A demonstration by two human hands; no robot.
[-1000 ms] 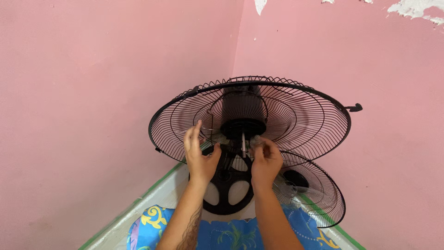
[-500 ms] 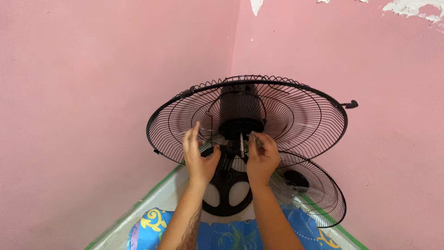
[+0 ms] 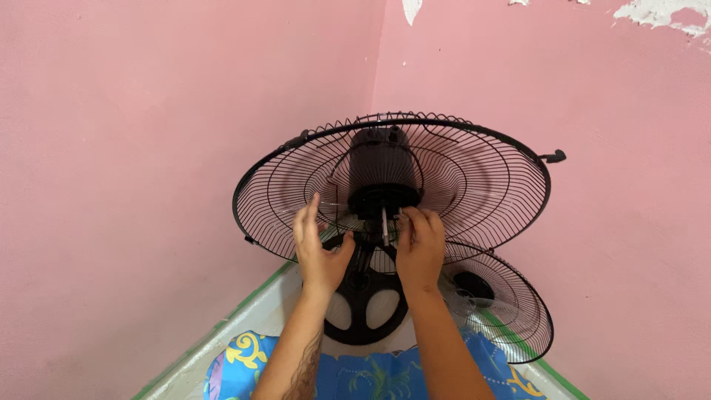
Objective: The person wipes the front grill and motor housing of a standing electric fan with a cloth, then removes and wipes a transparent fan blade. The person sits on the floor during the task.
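A black stand fan tilts toward me in a pink corner. Its round rear wire grille (image 3: 481, 185) surrounds the black motor housing (image 3: 381, 167), and a thin metal shaft (image 3: 384, 226) sticks out of the middle. My left hand (image 3: 318, 248) is left of the shaft, fingers spread upward against the grille wires. My right hand (image 3: 421, 248) is just right of the shaft, fingers curled around a small clear plastic piece that is mostly hidden.
A second black wire grille (image 3: 511, 311) leans low on the right with a clear blade (image 3: 459, 302) showing through it. The fan's round black base (image 3: 363, 304) stands behind my wrists. A blue patterned cloth (image 3: 370, 374) lies below, and pink walls close in on both sides.
The fan head has tipped slightly upward. My right hand has closed in toward the shaft and turned its back to me. My left hand has barely moved.
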